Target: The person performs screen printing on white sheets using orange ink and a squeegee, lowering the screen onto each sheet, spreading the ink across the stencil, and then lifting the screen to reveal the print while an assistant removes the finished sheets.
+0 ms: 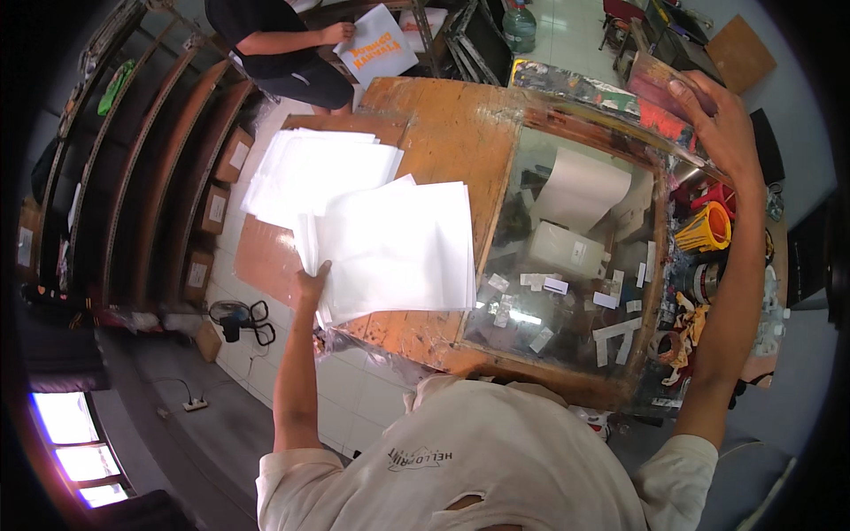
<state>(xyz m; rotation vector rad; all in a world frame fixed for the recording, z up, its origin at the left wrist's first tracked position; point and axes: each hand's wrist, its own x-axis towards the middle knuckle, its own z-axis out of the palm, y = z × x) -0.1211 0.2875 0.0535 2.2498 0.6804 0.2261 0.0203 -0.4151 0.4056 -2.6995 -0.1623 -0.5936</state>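
My left hand [310,281] is closed on the left edge of a stack of large white sheets [398,252], thumb on top. The stack lies on the wooden table [434,124], overlapping a second pile of white sheets [319,173] farther left. Far to the right, my right hand [722,124] grips a paint-stained, reddish-brown board [655,84] near its right end. Its thumb lies over the near side, while the other fingers are partly hidden. The board stands beside a paint-smeared strip [575,87] along the table's far edge.
A glass panel [558,332] with paper scraps is set into the table. On the right are a yellow cup [706,228], tape rolls and crumpled rags. Tall shelves [150,168] stand at left. Across the table, another person [283,44] holds a printed white sheet [376,46].
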